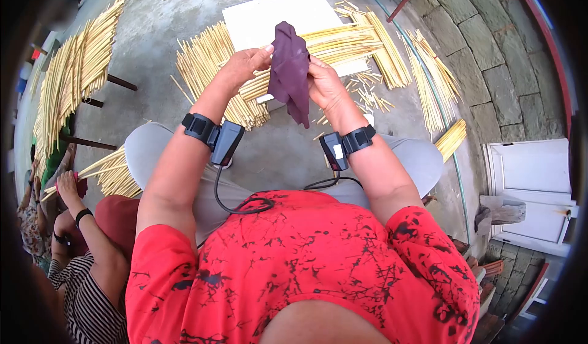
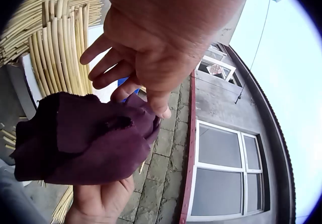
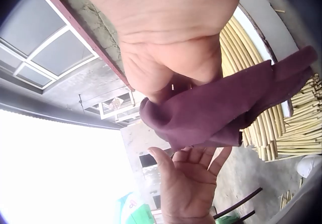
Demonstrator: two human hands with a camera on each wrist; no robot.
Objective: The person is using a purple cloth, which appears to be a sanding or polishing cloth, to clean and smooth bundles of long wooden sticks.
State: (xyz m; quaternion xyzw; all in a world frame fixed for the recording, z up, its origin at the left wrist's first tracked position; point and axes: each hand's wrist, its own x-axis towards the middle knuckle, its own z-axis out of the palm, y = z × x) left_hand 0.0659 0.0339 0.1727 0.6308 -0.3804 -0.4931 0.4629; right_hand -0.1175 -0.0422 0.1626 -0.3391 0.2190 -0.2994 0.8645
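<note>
A dark purple cloth (image 1: 289,68) hangs in folds between the two hands, above a white board. The right hand (image 1: 327,86) grips its right side; in the right wrist view the fingertips of that hand (image 3: 171,48) are partly hidden behind the cloth (image 3: 216,108). At the cloth's upper left is the left hand (image 1: 244,67). In the left wrist view the left hand (image 2: 156,43) has its fingers spread and fairly straight, its thumb touching the edge of the cloth (image 2: 95,143).
Pale stalks (image 1: 343,41) lie across the white board (image 1: 248,22), with more stalks (image 1: 205,56) at its left and short pieces scattered on the floor. A stalk-covered table (image 1: 79,56) stands left. Another person's arm (image 1: 101,234) is at lower left. A hose (image 1: 456,160) runs along the right.
</note>
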